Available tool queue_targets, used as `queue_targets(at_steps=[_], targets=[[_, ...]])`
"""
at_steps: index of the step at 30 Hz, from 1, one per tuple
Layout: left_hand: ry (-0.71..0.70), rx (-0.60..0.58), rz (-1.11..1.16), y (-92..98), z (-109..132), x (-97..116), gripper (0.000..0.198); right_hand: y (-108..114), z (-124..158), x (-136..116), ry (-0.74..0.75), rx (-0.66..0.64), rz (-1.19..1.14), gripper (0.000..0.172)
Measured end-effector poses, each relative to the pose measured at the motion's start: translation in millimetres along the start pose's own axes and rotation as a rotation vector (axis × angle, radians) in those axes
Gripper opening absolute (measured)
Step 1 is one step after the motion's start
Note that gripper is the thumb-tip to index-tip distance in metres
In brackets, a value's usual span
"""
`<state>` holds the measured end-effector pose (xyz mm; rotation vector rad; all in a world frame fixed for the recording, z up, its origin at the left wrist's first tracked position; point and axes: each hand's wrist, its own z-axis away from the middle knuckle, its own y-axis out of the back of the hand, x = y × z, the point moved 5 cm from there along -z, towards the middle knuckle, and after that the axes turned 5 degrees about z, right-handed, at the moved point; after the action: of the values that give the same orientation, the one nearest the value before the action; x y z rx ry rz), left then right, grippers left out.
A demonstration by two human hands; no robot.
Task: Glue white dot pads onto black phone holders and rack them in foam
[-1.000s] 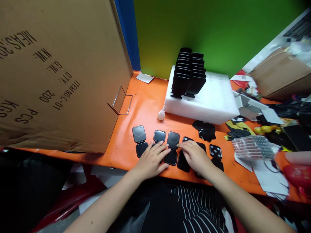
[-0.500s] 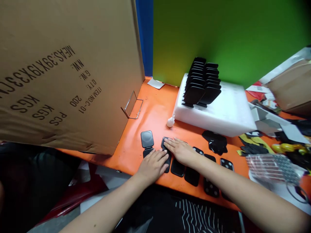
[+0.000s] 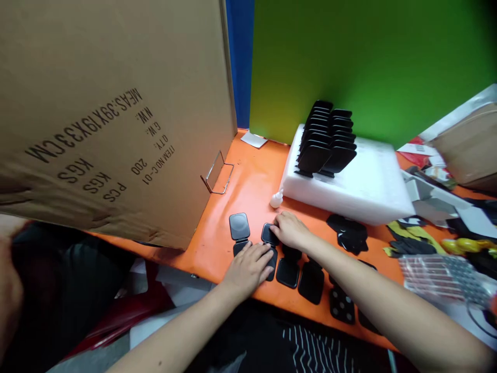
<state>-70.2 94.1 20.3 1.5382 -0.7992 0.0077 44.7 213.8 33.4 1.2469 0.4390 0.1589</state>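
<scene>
Several hinged black pads, each made of flat square panels, lie unfolded in a row on the orange table. My left hand [image 3: 250, 267] is laid flat, fingers stretched, across the lower panels of the leftmost pad [image 3: 239, 226] and the second pad [image 3: 268, 234]. At the second pad's upper panel, my right hand [image 3: 292, 229] has its fingers bent against the right edge; its fingertips are partly hidden. To the right, under my right forearm, lie more pads, including a black panel [image 3: 311, 282] and one with pale dots [image 3: 341, 305].
A large cardboard box [image 3: 116, 129] stands at left beside a wire stand [image 3: 219, 178]. Black panels [image 3: 326, 137] stand upright in a white foam block [image 3: 349, 186]. A small white bottle [image 3: 277, 199], black glossy pieces [image 3: 349, 233] and gloves [image 3: 411, 238] lie nearby. Another person's arm [image 3: 10, 290] shows at left.
My right hand has gone from lying flat over the second pad's upper panel to bent fingers at its right edge. My left hand stays on the pads. The view has shifted slightly.
</scene>
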Motion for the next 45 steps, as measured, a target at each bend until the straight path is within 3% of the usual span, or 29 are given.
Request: queue_targets(at_steps=[4,7,10,12,16,20,25,30,33,36,38,42,45], targets=[[0.005,0.031,0.031,2.2,3,1,0.039,-2,-11,2,-0.062,-0.16,-0.222,0.023],[0.05,0.097,0.119,8.1,2,0,0.034,-4,-3,-1,-0.098,-0.205,-0.552,0.022],[0.251,0.29,0.271,26.2,-8,-14,0.035,-6,8,-7,-0.099,-0.178,-0.886,0.018],[0.389,0.34,0.434,36.5,-21,-28,0.042,-7,15,-12,-0.054,-0.14,-0.986,0.018],[0.398,0.063,0.684,39.4,-52,-38,0.033,-12,23,-16,-0.098,-0.087,-1.123,0.023],[0.4,-0.002,0.643,43.1,-62,-42,0.022,-14,27,-16,-0.241,0.0,-1.089,0.025],[0.454,0.02,0.525,45.4,-61,-43,0.017,-11,28,-17,-0.175,0.127,-1.03,0.021],[0.494,-0.013,0.453,33.8,-70,-48,0.018,-15,24,-4,-0.187,0.018,-0.951,0.022],[0.504,-0.001,0.389,33.1,-78,-52,0.02,-1,35,18,-0.217,0.092,-0.835,0.025],[0.474,0.052,0.319,38.8,-74,-40,0.03,9,65,38,-0.202,0.16,-0.686,0.022],[0.396,0.022,0.279,36.4,-63,-18,0.031,-3,91,44,-0.228,0.052,-0.716,0.026],[0.207,-0.183,0.12,10.1,-31,30,0.043,-50,134,37,-0.457,-0.251,-1.125,0.034],[0.192,-0.209,0.008,-6.8,-19,44,0.061,-63,144,26,-0.581,-0.289,-1.346,0.038]])
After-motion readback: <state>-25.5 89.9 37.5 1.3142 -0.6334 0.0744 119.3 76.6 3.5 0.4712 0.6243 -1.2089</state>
